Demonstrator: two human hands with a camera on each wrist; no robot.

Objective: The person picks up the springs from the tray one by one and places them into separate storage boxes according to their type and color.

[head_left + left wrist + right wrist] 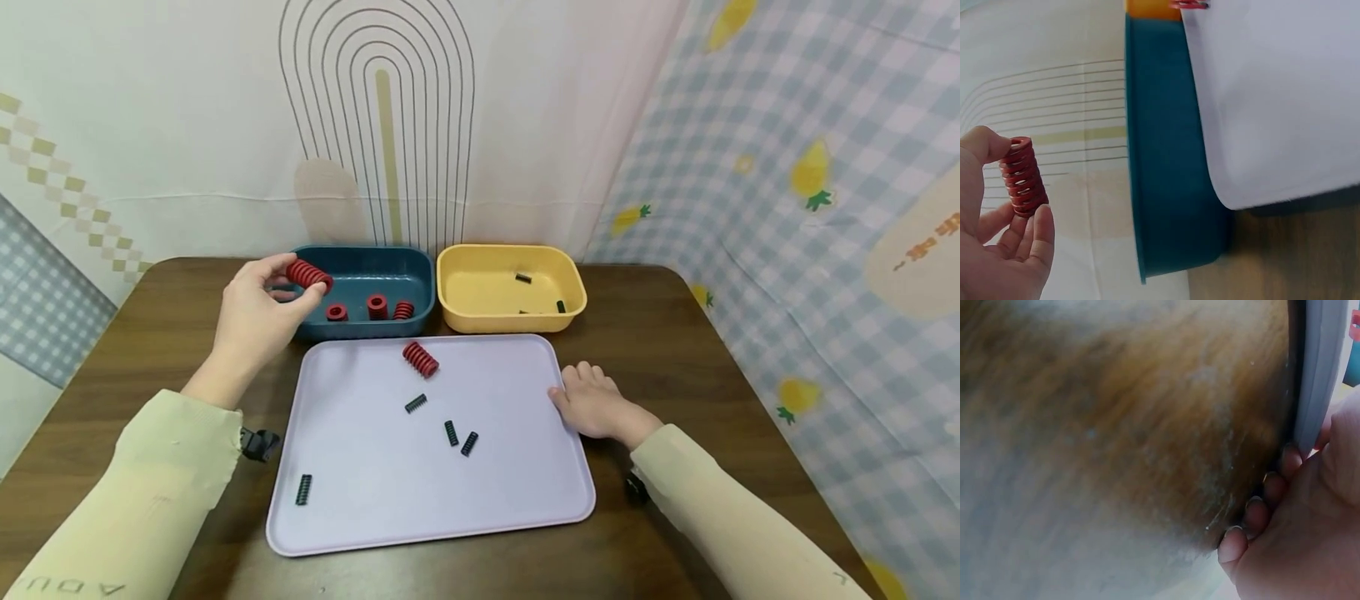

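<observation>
My left hand [262,308] pinches a red coil spring [308,275] between thumb and fingertips, above the left end of a dark blue bin [360,331]. The left wrist view shows this spring standing lengthwise between the thumb and fingers. At the right edge of a pale lilac tray [360,517], my right hand [596,404] holds the rim, its thumb on the inner side and curled fingers outside by the table. On the tray lie another red spring [421,359] and several small dark springs, one of them [303,490] at the lower left.
Several red springs [377,307] are in the blue bin. Beside it stands a yellow bin [517,322] with several small dark springs [523,277] in it. Both bins stand behind the tray on a brown wooden table [675,350]. Patterned cloth [525,100] hangs behind and to the right.
</observation>
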